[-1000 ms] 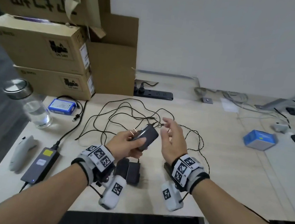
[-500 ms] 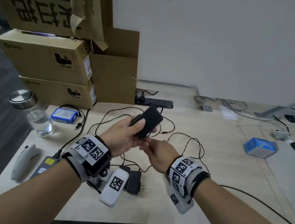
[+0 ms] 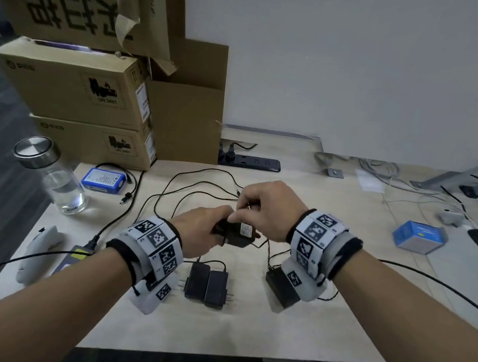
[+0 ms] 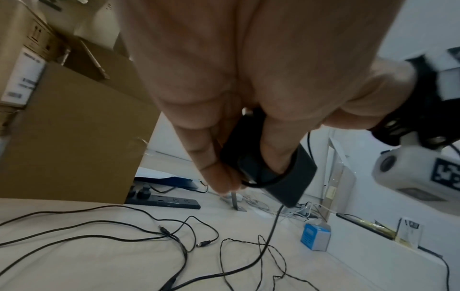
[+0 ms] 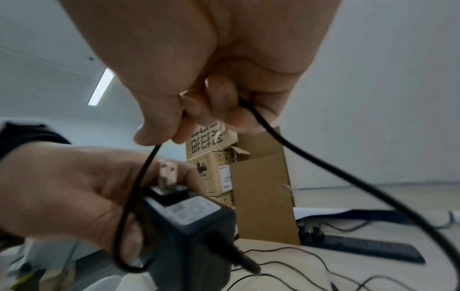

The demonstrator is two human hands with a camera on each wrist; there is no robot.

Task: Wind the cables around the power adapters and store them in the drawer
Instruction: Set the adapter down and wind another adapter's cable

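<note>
My left hand (image 3: 205, 230) grips a black power adapter (image 3: 237, 234) above the middle of the desk; the adapter (image 4: 281, 177) and its metal prongs (image 5: 166, 173) show in both wrist views. One loop of its thin black cable (image 5: 129, 216) lies round the adapter body (image 5: 191, 232). My right hand (image 3: 262, 204) pinches that cable (image 5: 273, 133) just above the adapter. The rest of the cable (image 3: 190, 181) trails loose over the desk (image 3: 289, 329). Two more black adapters (image 3: 208, 286) lie side by side near the front edge, a third (image 3: 280, 286) under my right wrist. No drawer is in view.
Stacked cardboard boxes (image 3: 86, 98) stand at the back left, a black power strip (image 3: 252, 162) behind the cables. A glass bottle (image 3: 53, 174), a blue battery pack (image 3: 104, 179), a laptop charger (image 3: 74, 254) and a white handheld device (image 3: 36, 250) sit left. A blue box (image 3: 417, 238) lies right.
My left hand lowered the adapter and turned it. My right hand came from below it to above it, taking the cable with it and laying a loop round the body.
</note>
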